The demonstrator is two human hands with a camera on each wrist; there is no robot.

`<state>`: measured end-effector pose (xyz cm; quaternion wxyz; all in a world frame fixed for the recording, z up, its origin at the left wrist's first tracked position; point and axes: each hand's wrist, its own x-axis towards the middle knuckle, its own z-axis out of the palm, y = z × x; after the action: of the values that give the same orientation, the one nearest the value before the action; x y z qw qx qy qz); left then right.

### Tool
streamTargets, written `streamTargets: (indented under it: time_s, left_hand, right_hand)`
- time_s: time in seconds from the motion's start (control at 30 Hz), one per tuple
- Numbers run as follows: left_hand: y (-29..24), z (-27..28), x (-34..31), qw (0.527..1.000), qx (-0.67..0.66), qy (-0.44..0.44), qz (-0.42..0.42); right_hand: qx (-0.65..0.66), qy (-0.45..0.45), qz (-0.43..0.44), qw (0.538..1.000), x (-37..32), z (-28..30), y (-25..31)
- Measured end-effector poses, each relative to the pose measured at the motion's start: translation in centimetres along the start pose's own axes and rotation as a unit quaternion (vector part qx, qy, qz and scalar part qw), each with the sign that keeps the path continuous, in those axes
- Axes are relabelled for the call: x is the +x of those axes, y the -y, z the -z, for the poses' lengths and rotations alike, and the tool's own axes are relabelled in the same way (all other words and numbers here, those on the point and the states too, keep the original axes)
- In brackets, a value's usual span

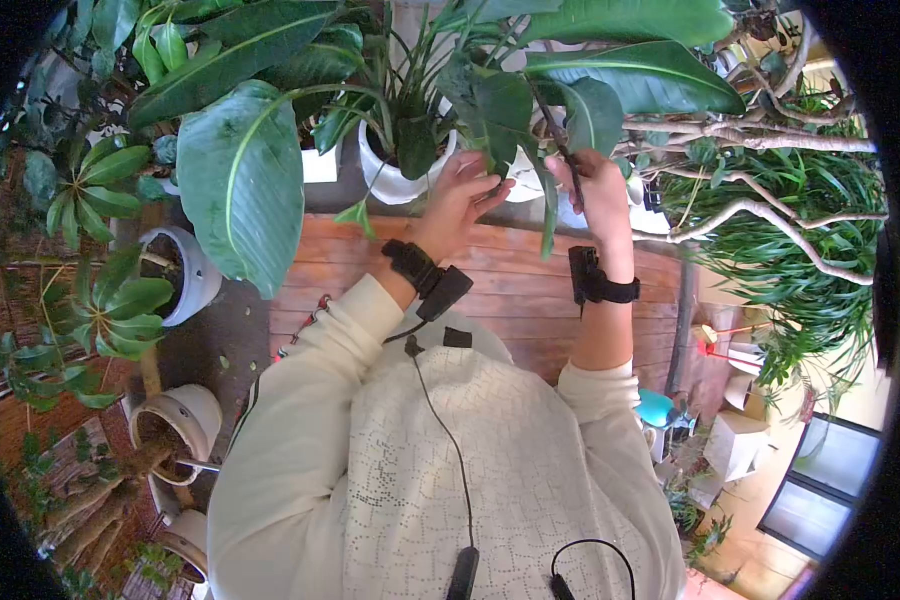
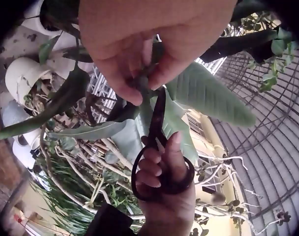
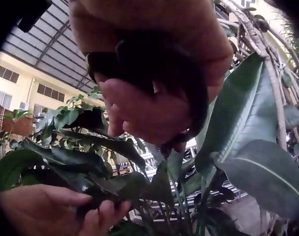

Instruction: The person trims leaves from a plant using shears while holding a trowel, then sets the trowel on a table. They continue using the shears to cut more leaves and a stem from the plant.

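In the head view, my left hand (image 1: 457,205) is at the hanging leaves of a broad-leaved plant (image 1: 240,180). The left wrist view shows this hand (image 2: 154,44) pinching the narrow end of a green leaf (image 2: 206,93) between thumb and fingers. Black scissors (image 2: 157,118) are gripped in my right hand (image 2: 169,169), fingers through the loops. Their blades point up, tips beside the left fingertips; whether they touch the leaf is unclear. In the right wrist view, my right hand (image 3: 149,108) hides most of the scissors, and my left hand (image 3: 56,209) is lower left.
A white pot (image 1: 395,175) stands behind the left hand, under the leaves. More pots (image 1: 185,275) line the left side. Bare branches (image 1: 760,210) and grassy foliage (image 1: 770,270) reach in from the right. Reddish wooden boards (image 1: 530,290) lie below the hands.
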<state>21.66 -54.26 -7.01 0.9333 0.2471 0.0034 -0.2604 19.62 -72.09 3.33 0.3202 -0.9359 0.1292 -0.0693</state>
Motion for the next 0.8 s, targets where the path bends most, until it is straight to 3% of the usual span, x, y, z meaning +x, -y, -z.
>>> streamTargets:
  time_s: [0.07,0.17,0.47,0.7,0.8]
  left_hand:
    - [0.0,-0.1,0.0,1.000,0.000,0.003,0.001]
    - [-0.2,-0.1,0.0,1.000,0.014,-0.005,0.004]
    - [-0.3,0.3,0.2,1.000,0.003,-0.001,0.021]
    - [-0.6,0.9,-0.2,0.999,0.023,-0.015,0.021]
    - [-0.9,1.2,-0.6,0.999,0.016,-0.025,0.020]
  right_hand:
    - [0.036,0.035,-0.062,0.997,-0.2,0.3,0.3]
    - [0.103,0.039,-0.059,0.992,-0.5,0.0,0.0]
    - [0.123,0.032,-0.102,0.987,-0.5,-0.5,-0.7]
    - [0.170,0.021,-0.076,0.982,-1.6,-0.9,-0.5]
    - [0.093,-0.041,-0.040,0.994,-2.6,-2.0,-2.1]
